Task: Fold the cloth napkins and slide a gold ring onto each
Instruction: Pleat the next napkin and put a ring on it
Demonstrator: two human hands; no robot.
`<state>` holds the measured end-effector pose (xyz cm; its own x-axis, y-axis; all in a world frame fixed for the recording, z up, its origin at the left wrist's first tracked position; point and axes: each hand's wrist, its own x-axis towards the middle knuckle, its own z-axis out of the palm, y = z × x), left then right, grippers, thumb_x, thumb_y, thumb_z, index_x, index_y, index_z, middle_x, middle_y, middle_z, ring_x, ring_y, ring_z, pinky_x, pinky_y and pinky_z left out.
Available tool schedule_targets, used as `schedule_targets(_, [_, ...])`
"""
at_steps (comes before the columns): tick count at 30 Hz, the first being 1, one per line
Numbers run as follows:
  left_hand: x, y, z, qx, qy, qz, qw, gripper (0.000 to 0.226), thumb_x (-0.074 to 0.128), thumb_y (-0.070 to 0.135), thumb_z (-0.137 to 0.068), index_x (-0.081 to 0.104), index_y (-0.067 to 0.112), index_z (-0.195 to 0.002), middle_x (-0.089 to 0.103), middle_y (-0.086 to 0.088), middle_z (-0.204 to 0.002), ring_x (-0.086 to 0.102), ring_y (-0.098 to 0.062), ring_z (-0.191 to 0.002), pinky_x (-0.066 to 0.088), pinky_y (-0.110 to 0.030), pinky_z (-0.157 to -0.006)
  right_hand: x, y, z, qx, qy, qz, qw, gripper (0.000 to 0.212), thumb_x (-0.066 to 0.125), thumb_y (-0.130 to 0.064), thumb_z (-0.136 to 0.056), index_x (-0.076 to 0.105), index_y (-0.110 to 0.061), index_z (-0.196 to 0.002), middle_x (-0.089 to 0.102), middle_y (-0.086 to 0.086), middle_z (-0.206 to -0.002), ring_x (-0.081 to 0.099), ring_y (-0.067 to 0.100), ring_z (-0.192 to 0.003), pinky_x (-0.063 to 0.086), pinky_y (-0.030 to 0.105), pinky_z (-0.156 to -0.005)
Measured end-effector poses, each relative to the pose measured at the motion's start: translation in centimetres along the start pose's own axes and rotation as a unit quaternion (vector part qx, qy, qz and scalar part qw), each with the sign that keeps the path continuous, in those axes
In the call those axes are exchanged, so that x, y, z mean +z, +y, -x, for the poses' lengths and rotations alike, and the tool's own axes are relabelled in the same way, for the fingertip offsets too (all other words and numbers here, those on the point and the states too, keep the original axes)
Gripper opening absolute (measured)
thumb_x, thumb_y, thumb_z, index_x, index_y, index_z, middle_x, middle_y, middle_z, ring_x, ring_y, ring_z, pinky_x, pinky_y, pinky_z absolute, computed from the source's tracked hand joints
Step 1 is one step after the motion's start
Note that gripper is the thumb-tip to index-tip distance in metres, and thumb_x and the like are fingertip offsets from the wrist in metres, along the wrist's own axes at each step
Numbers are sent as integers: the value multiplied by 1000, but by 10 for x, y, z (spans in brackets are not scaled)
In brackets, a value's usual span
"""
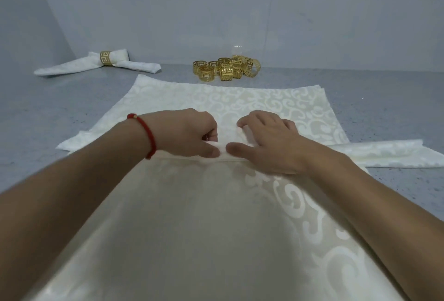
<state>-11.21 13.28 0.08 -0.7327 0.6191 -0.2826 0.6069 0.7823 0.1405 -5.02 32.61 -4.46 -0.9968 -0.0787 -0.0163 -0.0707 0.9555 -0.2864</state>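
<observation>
A cream patterned napkin [264,103] lies spread on the grey table, on top of more napkins. A folded band of it runs across the middle, its ends sticking out left [77,141] and right [384,154]. My left hand [189,132], with a red cord at the wrist, pinches the folded band at its centre. My right hand [269,142] lies beside it, fingers curled over the fold and thumb pressing the edge. A pile of several gold rings [225,69] sits at the back. A finished napkin [96,65] with a gold ring [105,58] on it lies at the back left.
The grey table [36,113] meets a pale wall just behind the rings. Cloth also drapes toward me over the near edge [192,228].
</observation>
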Motion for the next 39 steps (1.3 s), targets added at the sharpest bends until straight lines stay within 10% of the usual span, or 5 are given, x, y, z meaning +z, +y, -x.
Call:
schedule_targets(7, [-31,10,0,20,-92,109,990,34,65,21,-93,44,33,-117,62,5,-83,52,-7,-55,44,-18,-53,-1,2,-1,31,-25,-23,999,85,47,-78,-86,25,-34,-156,10,-1,-169,0,12,-157,1,47,-126])
schedule_targets(13, [-47,1,16,111,-184,254,943,30,56,-9,-95,73,6,-115,73,-17,-96,69,-22,-87,58,-33,-85,0,3,-1,26,-25,-28,999,92,43,-84,-83,24,-32,-157,14,-4,-166,4,12,-156,1,50,-127])
schedule_targets(26, [3,7,7,136,67,141,978,12,79,39,-83,74,34,-94,57,9,-90,59,-9,-81,54,-29,-79,2,7,-3,2,-43,-39,998,90,26,-78,-87,26,-25,-159,15,0,-168,1,14,-156,-4,53,-126])
schedule_targets(32, [16,3,-1,104,65,202,972,8,72,42,-88,69,35,-89,55,9,-98,57,-5,-81,45,-18,-77,-36,28,10,-9,-27,-180,983,17,55,-35,-102,64,-28,-114,63,-17,-97,59,7,-96,46,25,-87])
schedule_targets(39, [29,0,-5,99,96,225,965,14,67,46,-90,65,33,-89,49,13,-84,48,-1,-72,42,-17,-74,-73,54,33,58,-139,3,989,33,59,-54,-90,63,-24,-77,57,-23,-65,53,1,-61,44,23,-71])
